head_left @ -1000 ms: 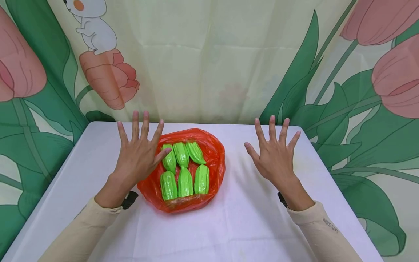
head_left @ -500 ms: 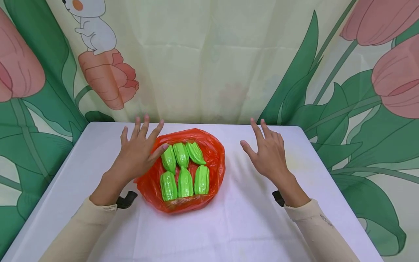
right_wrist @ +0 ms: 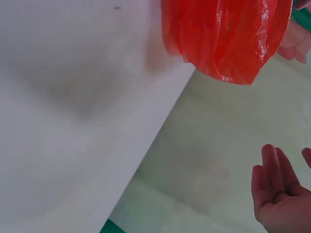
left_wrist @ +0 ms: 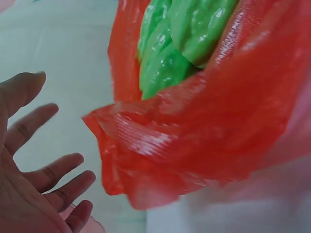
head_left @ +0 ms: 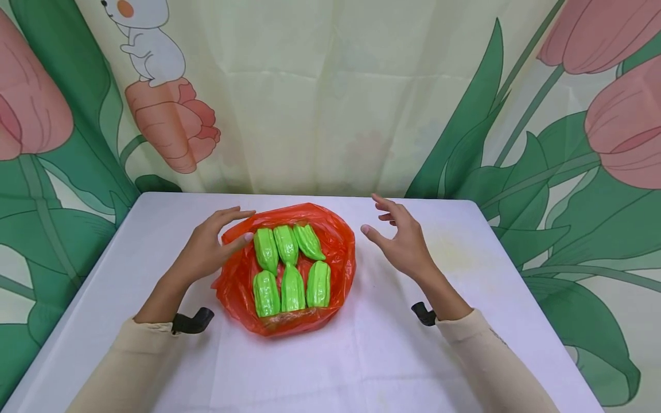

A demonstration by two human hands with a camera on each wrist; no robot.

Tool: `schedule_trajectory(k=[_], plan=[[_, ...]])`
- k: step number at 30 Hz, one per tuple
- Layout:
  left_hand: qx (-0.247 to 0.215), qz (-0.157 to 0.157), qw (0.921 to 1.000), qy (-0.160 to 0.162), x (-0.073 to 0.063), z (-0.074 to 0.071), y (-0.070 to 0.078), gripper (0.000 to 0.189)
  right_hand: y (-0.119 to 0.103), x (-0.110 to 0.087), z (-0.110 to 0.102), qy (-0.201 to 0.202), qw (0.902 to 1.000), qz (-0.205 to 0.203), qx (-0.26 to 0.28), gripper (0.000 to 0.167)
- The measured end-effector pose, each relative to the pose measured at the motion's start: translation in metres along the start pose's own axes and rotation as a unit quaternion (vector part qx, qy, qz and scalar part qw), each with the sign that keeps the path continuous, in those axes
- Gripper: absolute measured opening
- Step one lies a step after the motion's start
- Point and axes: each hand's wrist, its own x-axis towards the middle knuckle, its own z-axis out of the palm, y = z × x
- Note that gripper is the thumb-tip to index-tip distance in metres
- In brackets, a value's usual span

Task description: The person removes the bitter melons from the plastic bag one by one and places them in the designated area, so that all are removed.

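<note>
In the head view a red plastic bag [head_left: 338, 287], its rim folded open, sits on the table left of the middle. Several shiny bright green, ridged pieces [head_left: 292, 287] lie inside it in two rows. My left hand [head_left: 209, 244] is at the bag's left side, thumb and fingers spread apart, fingertips overlapping the rim in this view. To the right of the bag, with a gap between, my right hand [head_left: 405, 241] hovers with fingers loosely bent and palm turned toward it. Neither hand holds anything. The left wrist view shows the bag's crumpled wall [left_wrist: 194, 141] beside my relaxed fingers.
A white cloth covers the table [head_left: 330, 367]. Its far edge meets a hanging curtain [head_left: 320, 115] printed with tulips, leaves and a white animal. A black wrist mount [head_left: 193, 321] is on the left wrist, and another black mount [head_left: 424, 314] on the right.
Both hands have turned from palms down with fingers widely spread to palms facing inward. The right hand has moved left toward the bag; the left hand's fingers have swung over its rim.
</note>
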Motion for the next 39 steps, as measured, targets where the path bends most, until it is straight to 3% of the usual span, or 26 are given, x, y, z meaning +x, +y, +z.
schedule_trajectory(k=[6,14,27,39], plan=[[-0.068,-0.022,0.9973,-0.018,0.000,0.001,-0.014,0.055,-0.007,0.004,0.013,-0.027,0.9986,0.012,0.045,0.069],[-0.119,-0.036,0.9916,-0.036,-0.002,0.002,-0.027,0.054,-0.016,0.011,0.033,-0.056,0.9961,-0.011,0.067,0.072],[-0.138,-0.052,0.9879,-0.047,-0.004,0.007,-0.034,0.055,-0.026,0.021,0.059,-0.099,0.9915,-0.029,0.079,0.070],[-0.144,-0.051,0.9873,-0.044,-0.006,0.011,-0.036,0.054,-0.036,0.029,0.083,-0.140,0.9882,-0.034,0.052,0.067]])
